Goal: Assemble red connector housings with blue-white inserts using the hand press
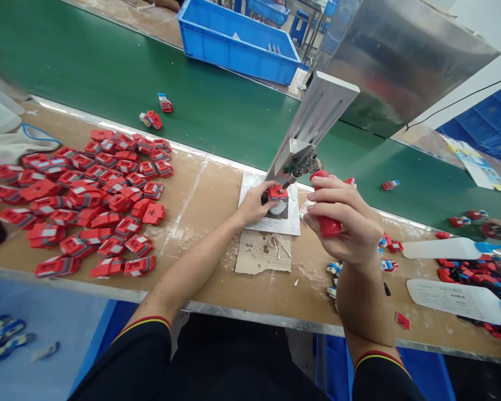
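At the scuffed wooden table's (pixel 200 206) far edge, the left grip (pixel 254 205) pinches a blocky red plastic part (pixel 278 194) on the press plate (pixel 290 223), partly hidden by fingers, while the right grip (pixel 342 220) wraps the smooth red lever handle (pixel 328 225).

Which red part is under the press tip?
The red part on the white plate, steadied by the left hand. All others lie loose on the bench or belt. The right hand grips the red handle.
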A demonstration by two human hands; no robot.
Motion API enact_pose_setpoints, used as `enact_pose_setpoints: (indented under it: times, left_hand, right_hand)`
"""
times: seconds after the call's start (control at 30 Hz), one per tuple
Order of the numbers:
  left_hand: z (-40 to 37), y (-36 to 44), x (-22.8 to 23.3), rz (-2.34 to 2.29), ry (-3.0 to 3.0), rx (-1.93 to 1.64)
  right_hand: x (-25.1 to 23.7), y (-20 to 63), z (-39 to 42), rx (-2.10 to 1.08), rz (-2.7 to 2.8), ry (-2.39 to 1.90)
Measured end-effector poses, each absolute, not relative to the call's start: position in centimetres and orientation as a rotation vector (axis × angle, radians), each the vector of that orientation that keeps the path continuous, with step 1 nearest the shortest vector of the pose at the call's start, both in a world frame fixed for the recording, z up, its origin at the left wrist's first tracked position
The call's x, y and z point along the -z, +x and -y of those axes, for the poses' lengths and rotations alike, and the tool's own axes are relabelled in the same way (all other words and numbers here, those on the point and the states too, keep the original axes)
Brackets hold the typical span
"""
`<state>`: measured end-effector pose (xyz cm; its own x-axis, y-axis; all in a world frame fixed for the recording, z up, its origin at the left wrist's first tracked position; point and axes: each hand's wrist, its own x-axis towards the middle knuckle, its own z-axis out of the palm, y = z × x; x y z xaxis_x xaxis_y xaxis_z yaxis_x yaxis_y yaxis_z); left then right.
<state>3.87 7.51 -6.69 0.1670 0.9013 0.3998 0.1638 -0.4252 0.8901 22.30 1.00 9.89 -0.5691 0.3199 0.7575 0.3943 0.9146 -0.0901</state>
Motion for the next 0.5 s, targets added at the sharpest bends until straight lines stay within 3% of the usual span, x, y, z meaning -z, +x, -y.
enact_pose_setpoints:
  times: [0.27,0.4,0.5]
  left_hand:
    - [-7.4,4.0,6.8,-0.999,1.740,-1.308]
    - [-7.3,3.9,6.7,-1.073,1.797,-1.258]
    - [-7.3,4.0,6.6,-1.108,1.854,-1.256]
  right_hand:
    - [-6.3,23.3,-0.5,0.052,2.269,-0.516]
    - [-8.9,23.7,-0.1,-0.215,2.285,-0.591]
    - [-11.2,21.7,-0.7,-0.227,2.225,-0.636]
